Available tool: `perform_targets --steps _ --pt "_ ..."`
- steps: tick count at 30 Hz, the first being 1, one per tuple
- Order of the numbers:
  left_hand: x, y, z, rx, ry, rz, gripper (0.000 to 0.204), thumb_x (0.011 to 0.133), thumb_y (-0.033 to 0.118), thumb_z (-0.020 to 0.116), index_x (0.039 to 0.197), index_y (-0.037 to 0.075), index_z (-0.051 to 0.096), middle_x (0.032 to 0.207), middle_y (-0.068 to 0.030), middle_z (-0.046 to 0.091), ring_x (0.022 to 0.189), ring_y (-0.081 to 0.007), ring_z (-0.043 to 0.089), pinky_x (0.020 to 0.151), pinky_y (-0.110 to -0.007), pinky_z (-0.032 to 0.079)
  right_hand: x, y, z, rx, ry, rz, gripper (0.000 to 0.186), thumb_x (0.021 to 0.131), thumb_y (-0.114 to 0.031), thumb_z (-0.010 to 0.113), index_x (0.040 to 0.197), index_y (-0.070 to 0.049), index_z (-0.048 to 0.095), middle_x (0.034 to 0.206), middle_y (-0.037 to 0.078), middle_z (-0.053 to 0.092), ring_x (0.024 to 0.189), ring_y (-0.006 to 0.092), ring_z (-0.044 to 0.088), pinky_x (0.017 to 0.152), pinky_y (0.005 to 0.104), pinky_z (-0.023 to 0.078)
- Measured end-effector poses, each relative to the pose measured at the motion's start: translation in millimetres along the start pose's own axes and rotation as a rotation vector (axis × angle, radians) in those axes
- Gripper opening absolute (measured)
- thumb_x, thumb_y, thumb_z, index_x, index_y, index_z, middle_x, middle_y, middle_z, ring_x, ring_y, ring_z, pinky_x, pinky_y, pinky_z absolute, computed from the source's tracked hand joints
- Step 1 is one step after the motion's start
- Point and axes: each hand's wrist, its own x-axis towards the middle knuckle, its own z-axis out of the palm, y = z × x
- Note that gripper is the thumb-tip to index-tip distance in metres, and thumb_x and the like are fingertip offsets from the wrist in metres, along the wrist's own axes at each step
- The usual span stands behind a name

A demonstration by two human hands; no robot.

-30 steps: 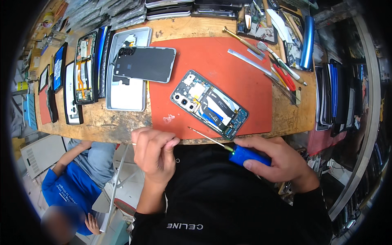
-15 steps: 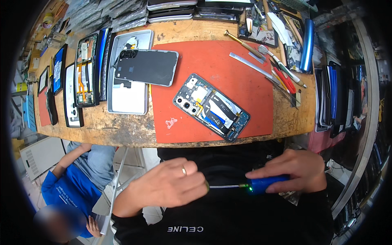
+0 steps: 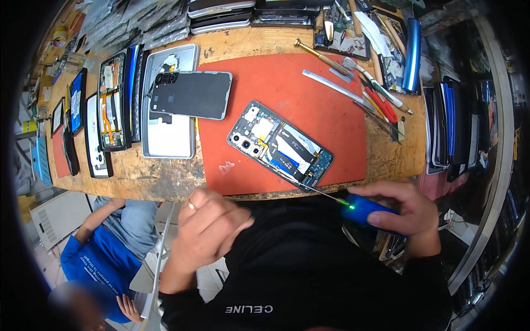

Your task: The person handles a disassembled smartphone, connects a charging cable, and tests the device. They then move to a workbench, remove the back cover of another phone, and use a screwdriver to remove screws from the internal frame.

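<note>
Both hands sit higher than in the preceding frame: the left hand (image 3: 208, 225) has left the driver's shaft, and the right hand (image 3: 389, 207) has swung the blue-handled driver (image 3: 360, 208) up toward the bench (image 3: 138, 186). Left hand: fingers curled closed, just off the bench's near edge; whether anything small lies between the fingertips cannot be told. Right hand: fingers and thumb gripping the handle, a green light glowing where the shaft begins. Opened phone (image 3: 280, 146): lying aslant on the red mat (image 3: 326, 113), camera lenses toward the left, inner parts exposed. The driver's shaft overlaps the phone's near edge in this view; contact cannot be determined. Dark back panel (image 3: 193, 98): resting across a shallow tray (image 3: 176, 144), its right end over the mat. Upper right: a brass-coloured hammer (image 3: 323, 57) and a metal strip (image 3: 331, 86).
</note>
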Motion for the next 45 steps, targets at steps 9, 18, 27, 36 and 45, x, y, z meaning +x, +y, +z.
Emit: perform_targets --steps 9,18,27,36,45 --pt "13.6 4.0 75.8 0.153 0.323 -0.143 0.026 0.073 0.003 0.085 0.097 0.006 0.077 0.081 -0.0003 0.064 0.075 -0.02 0.053 0.071 -0.032 0.043 14.2 7.8 17.2 0.091 0.015 0.066 0.047 0.097 -0.016 0.071 0.139 0.0 0.059 0.108 0.011 0.071 0.082 0.0124 0.069 0.075 0.0267 0.054" --pt "12.7 1.7 77.7 0.215 0.368 -0.161 0.025 0.072 0.003 0.086 0.094 0.006 0.077 0.079 -0.0003 0.064 0.074 -0.0204 0.052 0.07 -0.032 0.043 32.5 0.1 24.6 -0.161 0.062 -0.137 0.046 0.097 -0.02 0.07 0.136 -0.001 0.059 0.102 0.018 0.072 0.087 0.0302 0.075 0.078 0.0357 0.056" --pt "17.4 -1.5 73.8 0.239 0.418 -0.169 0.024 0.071 0.001 0.085 0.093 0.005 0.076 0.078 -0.0012 0.063 0.074 -0.0211 0.053 0.07 -0.032 0.043 43.4 -20.0 28.6 -0.19 0.034 -0.031 0.043 0.097 -0.02 0.068 0.134 0.0 0.058 0.102 0.021 0.072 0.088 0.0358 0.074 0.077 0.0388 0.057" --pt "18.9 -6.7 69.3 0.256 0.44 -0.187 0.024 0.071 0.0 0.085 0.093 0.005 0.077 0.078 -0.0017 0.063 0.075 -0.0212 0.053 0.07 -0.033 0.043 56.2 -24.0 38.6 -0.245 0.095 -0.108 0.041 0.096 -0.017 0.069 0.133 0.0 0.061 0.083 0.014 0.07 0.072 0.0256 0.074 0.066 0.0342 0.055" --pt "20.3 -12.5 64.3 0.291 0.438 -0.219 0.023 0.072 0.002 0.086 0.092 0.008 0.077 0.076 -0.0011 0.059 0.077 -0.021 0.054 0.069 -0.033 0.043 67.7 -35.8 42.6 -0.295 0.091 -0.095 0.042 0.096 -0.018 0.068 0.132 0.001 0.058 0.093 0.025 0.071 0.081 0.0433 0.072 0.07 0.0459 0.056"
